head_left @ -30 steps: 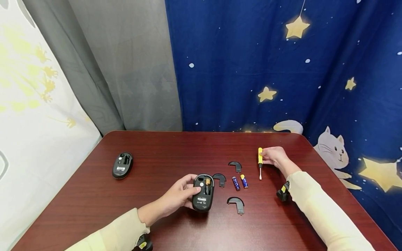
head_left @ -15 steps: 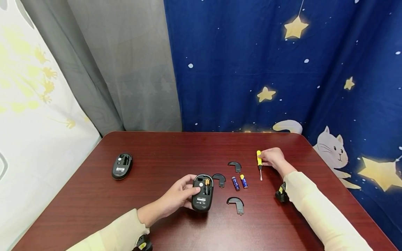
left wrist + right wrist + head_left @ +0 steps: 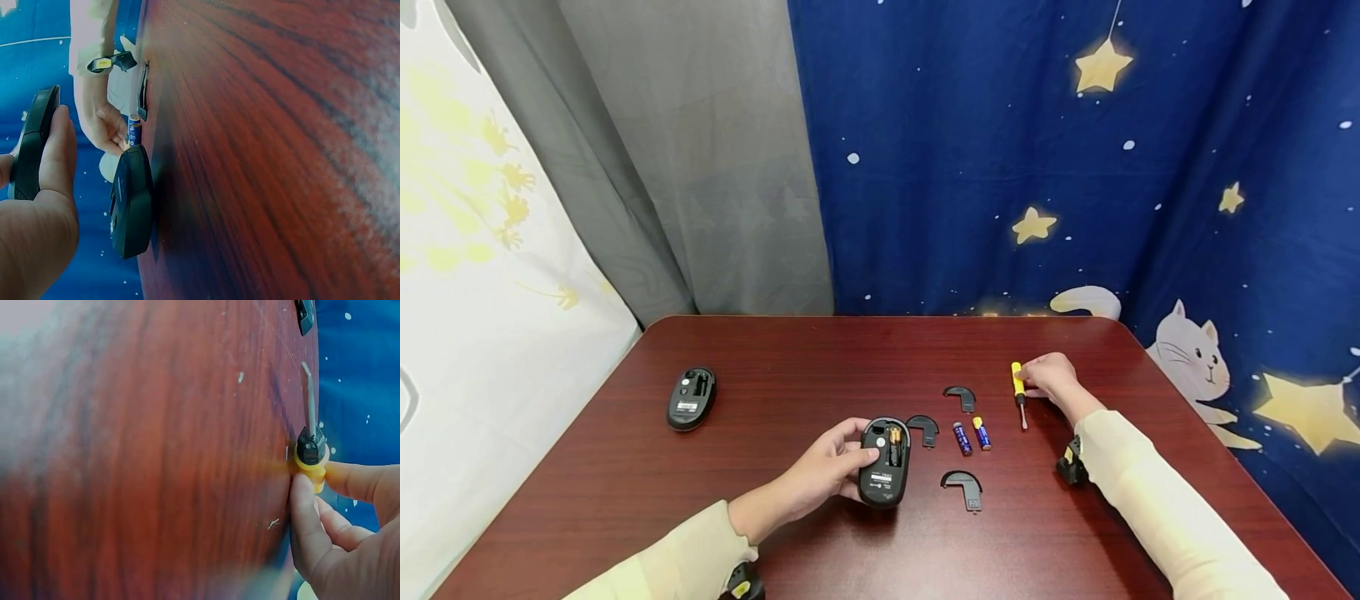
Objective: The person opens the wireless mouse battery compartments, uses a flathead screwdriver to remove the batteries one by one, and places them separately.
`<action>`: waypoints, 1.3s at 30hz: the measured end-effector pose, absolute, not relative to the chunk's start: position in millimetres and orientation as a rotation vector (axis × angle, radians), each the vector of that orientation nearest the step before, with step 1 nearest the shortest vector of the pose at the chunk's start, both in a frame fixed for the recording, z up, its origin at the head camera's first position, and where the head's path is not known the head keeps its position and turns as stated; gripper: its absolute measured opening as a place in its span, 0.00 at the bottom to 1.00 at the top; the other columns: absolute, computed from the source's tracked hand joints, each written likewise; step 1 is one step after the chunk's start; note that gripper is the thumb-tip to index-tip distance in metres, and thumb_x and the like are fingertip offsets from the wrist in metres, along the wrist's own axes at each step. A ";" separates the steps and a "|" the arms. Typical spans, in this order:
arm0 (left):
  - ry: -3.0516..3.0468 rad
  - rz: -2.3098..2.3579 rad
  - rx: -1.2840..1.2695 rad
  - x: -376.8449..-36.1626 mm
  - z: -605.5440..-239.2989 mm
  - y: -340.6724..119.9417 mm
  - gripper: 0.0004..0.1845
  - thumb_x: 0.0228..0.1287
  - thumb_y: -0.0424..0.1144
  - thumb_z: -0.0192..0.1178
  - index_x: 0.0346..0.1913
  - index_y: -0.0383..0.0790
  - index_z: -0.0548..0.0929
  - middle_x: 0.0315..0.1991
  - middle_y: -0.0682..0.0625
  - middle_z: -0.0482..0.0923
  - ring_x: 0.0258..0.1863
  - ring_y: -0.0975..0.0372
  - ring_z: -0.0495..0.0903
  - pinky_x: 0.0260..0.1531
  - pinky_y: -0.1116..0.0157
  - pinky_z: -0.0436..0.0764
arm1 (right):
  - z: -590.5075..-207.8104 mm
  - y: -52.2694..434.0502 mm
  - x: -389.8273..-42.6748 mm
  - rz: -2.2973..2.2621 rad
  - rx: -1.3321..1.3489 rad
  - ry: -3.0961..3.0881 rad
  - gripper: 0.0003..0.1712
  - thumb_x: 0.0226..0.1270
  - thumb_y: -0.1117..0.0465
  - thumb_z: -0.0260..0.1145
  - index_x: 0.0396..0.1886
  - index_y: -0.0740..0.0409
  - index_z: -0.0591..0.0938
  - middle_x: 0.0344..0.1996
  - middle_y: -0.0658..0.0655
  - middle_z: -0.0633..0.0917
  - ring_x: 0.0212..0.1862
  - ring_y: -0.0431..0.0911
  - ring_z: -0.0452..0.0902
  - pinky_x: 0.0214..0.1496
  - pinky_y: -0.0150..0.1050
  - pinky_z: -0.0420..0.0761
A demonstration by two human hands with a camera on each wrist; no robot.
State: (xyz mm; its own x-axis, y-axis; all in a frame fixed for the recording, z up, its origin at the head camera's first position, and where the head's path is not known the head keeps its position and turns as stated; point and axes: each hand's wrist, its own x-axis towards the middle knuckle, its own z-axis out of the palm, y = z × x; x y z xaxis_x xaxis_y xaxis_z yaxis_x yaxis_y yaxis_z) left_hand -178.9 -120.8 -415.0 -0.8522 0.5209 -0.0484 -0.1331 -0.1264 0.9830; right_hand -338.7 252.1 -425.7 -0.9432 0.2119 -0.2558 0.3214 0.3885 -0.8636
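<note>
While the left hand point(image 3: 829, 467) grips an overturned black mouse point(image 3: 885, 462), right hand point(image 3: 1049, 379) pinches a yellow-handled screwdriver point(image 3: 1018, 392).

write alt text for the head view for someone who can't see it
A person's left hand grips an upturned black mouse with its battery bay open, while the right hand pinches a yellow screwdriver lying on a dark red table. Two loose batteries, three black covers and a second mouse lie nearby.

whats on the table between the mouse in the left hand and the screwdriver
In the head view: two batteries and two small black covers lie between mouse and screwdriver.
</note>
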 end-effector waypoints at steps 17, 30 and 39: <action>1.719 2.025 0.431 -178.3 -414.9 -118.7 0.21 0.68 0.32 0.54 0.60 0.29 0.64 0.43 0.37 0.81 0.37 0.51 0.85 0.32 0.54 0.85 | -417.2 253.6 -331.6 -1.660 0.482 2.516 0.19 0.65 0.70 0.63 0.54 0.77 0.75 0.46 0.67 0.80 0.37 0.45 0.80 0.38 0.36 0.84; 1.727 2.019 0.430 -179.7 -414.4 -118.2 0.21 0.69 0.32 0.54 0.60 0.29 0.64 0.43 0.38 0.80 0.37 0.50 0.85 0.31 0.54 0.85 | -375.5 229.3 -312.9 -1.767 0.223 2.499 0.22 0.68 0.65 0.64 0.58 0.74 0.75 0.51 0.69 0.81 0.43 0.49 0.82 0.52 0.47 0.79; 1.729 2.016 0.412 -179.8 -415.0 -118.0 0.21 0.69 0.32 0.54 0.60 0.29 0.64 0.43 0.38 0.80 0.37 0.51 0.85 0.31 0.54 0.85 | -372.3 198.6 -294.2 -1.792 -0.080 2.355 0.21 0.67 0.67 0.64 0.57 0.74 0.75 0.52 0.69 0.80 0.46 0.52 0.82 0.51 0.50 0.80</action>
State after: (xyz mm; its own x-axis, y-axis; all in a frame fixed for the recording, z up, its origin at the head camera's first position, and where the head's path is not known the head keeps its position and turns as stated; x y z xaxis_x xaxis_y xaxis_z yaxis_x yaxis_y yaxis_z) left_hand -179.8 -118.0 -415.0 -0.8542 0.5159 -0.0639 -0.1418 -0.1129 0.9834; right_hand -294.2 198.6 -372.3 -0.9821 -0.1521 -0.1110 0.0664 0.2718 -0.9601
